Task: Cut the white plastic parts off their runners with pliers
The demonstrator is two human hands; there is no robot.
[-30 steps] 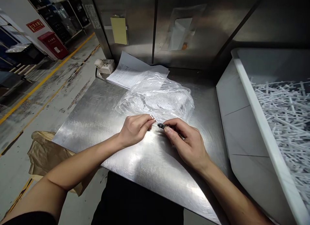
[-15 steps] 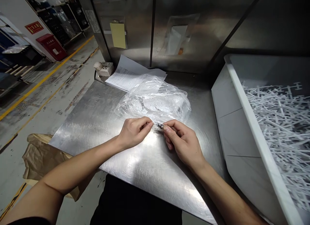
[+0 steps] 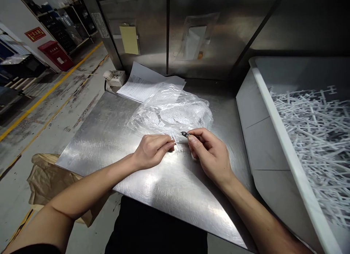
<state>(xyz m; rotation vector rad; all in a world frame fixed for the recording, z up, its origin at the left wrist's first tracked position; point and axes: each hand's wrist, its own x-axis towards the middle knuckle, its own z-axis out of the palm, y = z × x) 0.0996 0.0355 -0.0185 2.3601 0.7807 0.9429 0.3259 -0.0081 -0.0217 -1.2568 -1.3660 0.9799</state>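
White plastic is what I have between my fingers: my left hand (image 3: 152,151) pinches a small white plastic piece (image 3: 176,144), fingertips closed on its near end, and it lies low over the steel table (image 3: 109,126), just in front of the clear plastic bag (image 3: 171,113). My right hand (image 3: 210,153) is closed around a small dark cutter (image 3: 185,134), only its tip showing past the thumb and forefinger. Compared with half a second ago, the cutter tip has lifted and moved a little away from the left fingertips; then it sat right against them, now there is a clear gap and the white piece shows between the two hands. I read that as one snip finished and the tool coming off the part, though I cannot see a cut edge or a loose scrap. Counting: two hands, one cutter, one white piece in hand, one bag with white bits inside too many and too blurred to count, one stack of printed papers (image 3: 142,84) behind it, one yellow note (image 3: 130,39) on the steel back wall, one wall socket (image 3: 116,77) at the table's far left corner, and one big white bin (image 3: 276,111) on my right, heaped with white plastic sticks (image 3: 314,126) beyond counting.
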